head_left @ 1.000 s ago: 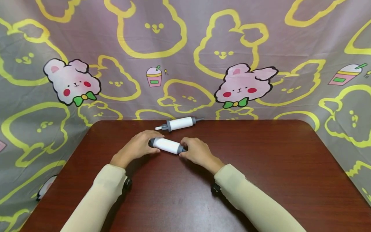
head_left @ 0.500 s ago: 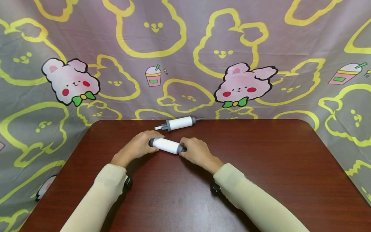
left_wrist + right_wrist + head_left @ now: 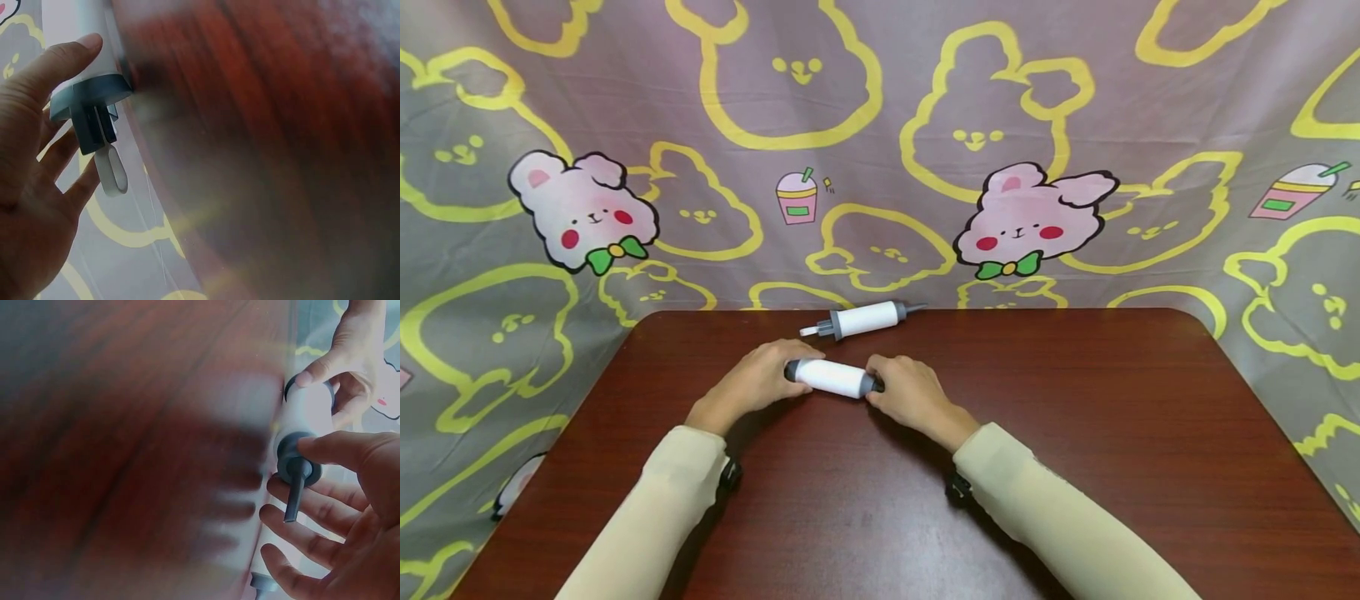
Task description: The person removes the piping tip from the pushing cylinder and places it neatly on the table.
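Observation:
A white-barrelled hand pump [image 3: 831,377] with grey ends is held sideways between both hands in the head view. My left hand [image 3: 756,379] grips its left end, the thumb on the barrel just above the grey collar [image 3: 90,97]. Past that collar a narrow white loop handle [image 3: 111,172] sticks out in the left wrist view. My right hand [image 3: 913,396] pinches the grey cap at the other end, thumb on top and index finger beneath. From that cap a thin dark nozzle [image 3: 294,500] points out, with the other fingers spread below it.
A second pump [image 3: 868,318] of the same look lies at the table's back edge, its white handle to the left and nozzle to the right. The brown table [image 3: 820,517] meets a hanging cartoon-print cloth [image 3: 880,167] behind and at both sides.

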`<state>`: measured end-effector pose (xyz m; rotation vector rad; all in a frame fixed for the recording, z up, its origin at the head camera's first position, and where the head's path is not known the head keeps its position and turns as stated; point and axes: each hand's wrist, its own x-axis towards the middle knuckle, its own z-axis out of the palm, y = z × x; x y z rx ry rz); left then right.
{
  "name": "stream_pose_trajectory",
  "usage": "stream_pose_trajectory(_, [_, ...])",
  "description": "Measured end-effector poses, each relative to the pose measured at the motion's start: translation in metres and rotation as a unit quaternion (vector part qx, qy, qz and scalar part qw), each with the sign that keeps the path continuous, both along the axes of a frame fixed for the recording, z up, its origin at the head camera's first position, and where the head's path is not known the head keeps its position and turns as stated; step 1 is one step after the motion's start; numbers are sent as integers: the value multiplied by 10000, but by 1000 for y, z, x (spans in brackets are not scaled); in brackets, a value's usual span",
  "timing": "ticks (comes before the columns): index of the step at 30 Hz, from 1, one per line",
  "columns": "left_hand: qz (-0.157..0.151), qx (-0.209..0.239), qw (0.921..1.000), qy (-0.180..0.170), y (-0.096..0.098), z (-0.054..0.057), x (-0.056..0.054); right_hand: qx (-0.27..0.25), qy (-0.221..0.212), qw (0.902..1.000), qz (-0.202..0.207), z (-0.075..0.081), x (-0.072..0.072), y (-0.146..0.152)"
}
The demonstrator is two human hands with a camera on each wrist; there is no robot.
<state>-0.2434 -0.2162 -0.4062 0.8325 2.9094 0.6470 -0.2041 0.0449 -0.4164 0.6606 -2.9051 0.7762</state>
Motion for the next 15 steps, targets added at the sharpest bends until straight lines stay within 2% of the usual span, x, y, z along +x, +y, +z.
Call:
stream_pose_trajectory(8, [-45, 91, 9999, 114, 2, 5, 6, -276, -264, 9992, -75, 3, 1, 6])
stream_pose_trajectory(15, [-178, 181, 9994, 226, 9, 9, 14, -582, -477, 9972, 19, 7, 5, 19])
